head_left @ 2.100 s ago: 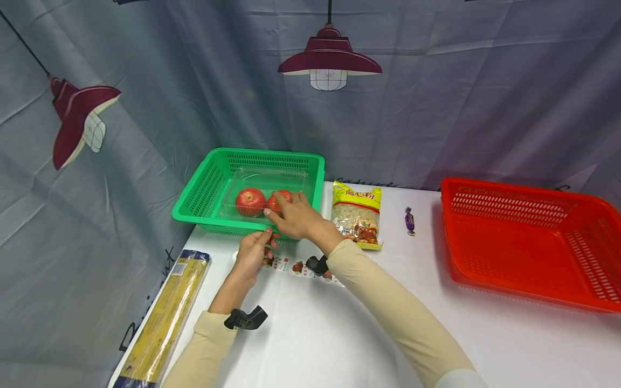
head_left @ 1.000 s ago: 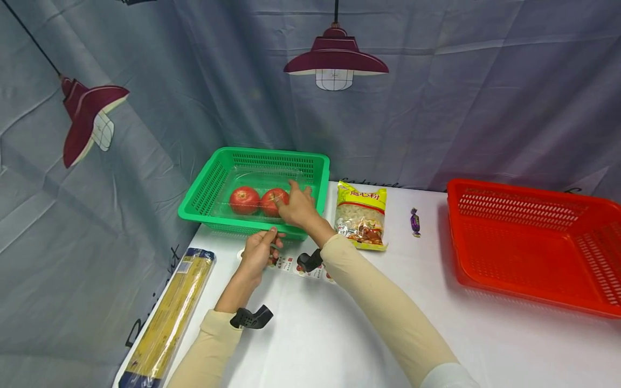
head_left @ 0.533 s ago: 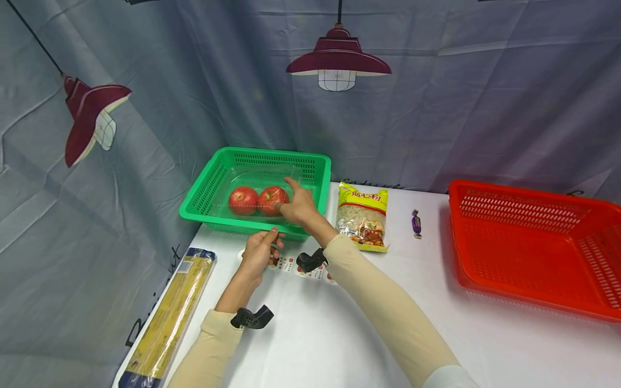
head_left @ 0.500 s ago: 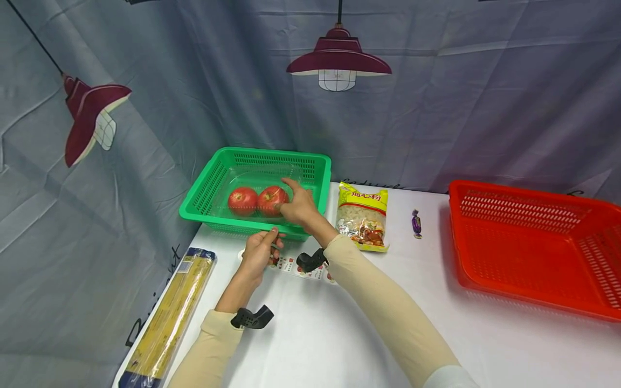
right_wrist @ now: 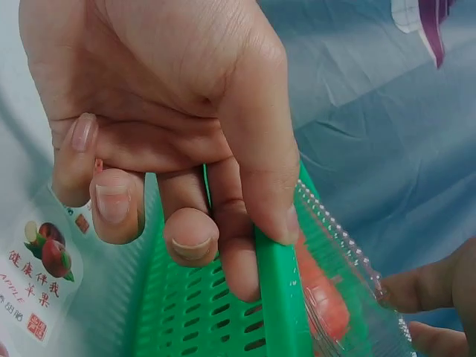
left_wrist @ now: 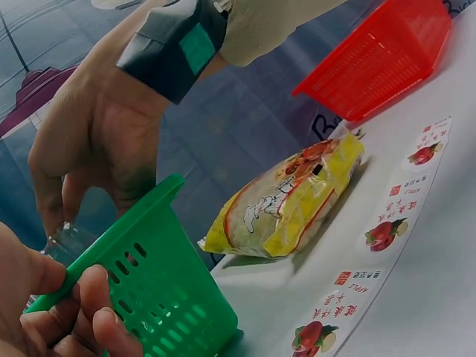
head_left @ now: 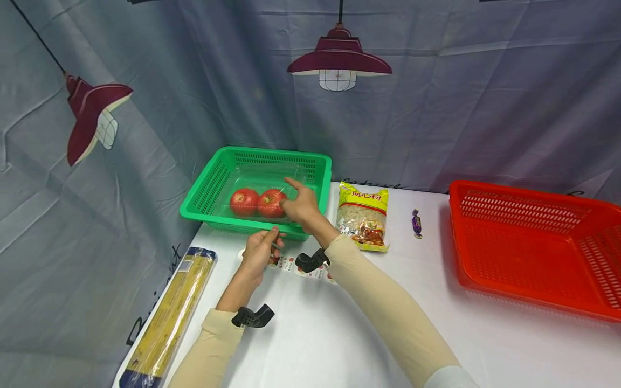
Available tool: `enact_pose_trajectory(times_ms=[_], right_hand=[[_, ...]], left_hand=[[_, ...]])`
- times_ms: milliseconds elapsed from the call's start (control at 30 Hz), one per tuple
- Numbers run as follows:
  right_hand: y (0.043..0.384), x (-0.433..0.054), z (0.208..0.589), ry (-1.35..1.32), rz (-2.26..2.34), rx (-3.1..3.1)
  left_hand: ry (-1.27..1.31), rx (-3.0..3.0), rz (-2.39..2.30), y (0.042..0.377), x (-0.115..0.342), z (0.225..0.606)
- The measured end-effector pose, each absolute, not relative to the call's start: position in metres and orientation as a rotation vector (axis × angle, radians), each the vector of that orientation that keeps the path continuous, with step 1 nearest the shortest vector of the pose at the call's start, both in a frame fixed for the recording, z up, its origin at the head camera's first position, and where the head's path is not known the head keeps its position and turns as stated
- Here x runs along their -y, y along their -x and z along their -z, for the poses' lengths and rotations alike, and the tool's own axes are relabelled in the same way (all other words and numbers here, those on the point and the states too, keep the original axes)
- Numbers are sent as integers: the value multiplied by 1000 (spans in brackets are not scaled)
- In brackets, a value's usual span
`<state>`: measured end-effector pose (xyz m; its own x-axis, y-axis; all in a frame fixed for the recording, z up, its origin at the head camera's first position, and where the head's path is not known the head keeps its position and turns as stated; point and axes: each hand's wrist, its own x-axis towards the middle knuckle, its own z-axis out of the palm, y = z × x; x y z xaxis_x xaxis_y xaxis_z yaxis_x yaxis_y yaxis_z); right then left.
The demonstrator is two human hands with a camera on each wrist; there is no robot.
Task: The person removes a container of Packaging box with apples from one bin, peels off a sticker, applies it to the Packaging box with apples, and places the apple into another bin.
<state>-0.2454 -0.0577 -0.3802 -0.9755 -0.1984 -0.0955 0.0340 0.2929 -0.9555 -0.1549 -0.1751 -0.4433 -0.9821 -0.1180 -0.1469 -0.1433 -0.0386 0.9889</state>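
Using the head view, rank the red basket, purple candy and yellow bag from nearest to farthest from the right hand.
From the right hand:
1. Yellow bag, just right of it.
2. Purple candy, right of the bag.
3. Red basket, far right.

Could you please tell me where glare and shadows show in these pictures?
Head view: glare streaks the long yellow packet, and a shadow falls left of the red basket; left wrist view: a shadow runs beside the yellow bag; right wrist view: highlights dot the edge of the clear container.
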Motion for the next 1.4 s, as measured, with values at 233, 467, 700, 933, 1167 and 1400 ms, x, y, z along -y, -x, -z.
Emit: enact_pose_trajectory(times_ms=[233,467,700,933,1167,1400], right_hand=[[244,51,377,126,1828,-2310],[239,45,369,156,1926,-2190],[235,37,358,185,1979,-2106],[231,18,348,150,2018,-2030],[222,1,341,209,2036,-2029],[209,-13,335,269,2069,-2005]], left_hand=[[332,-2178,-2232,154,175,444],[325,-2176,-2221,155,175,445],[327,-2160,-2226,155,176,444],[327,-2170,-2212,154,175,442],[334,-2166,-2195,153,174,440],[335,-2170,-2197,153,174,439]])
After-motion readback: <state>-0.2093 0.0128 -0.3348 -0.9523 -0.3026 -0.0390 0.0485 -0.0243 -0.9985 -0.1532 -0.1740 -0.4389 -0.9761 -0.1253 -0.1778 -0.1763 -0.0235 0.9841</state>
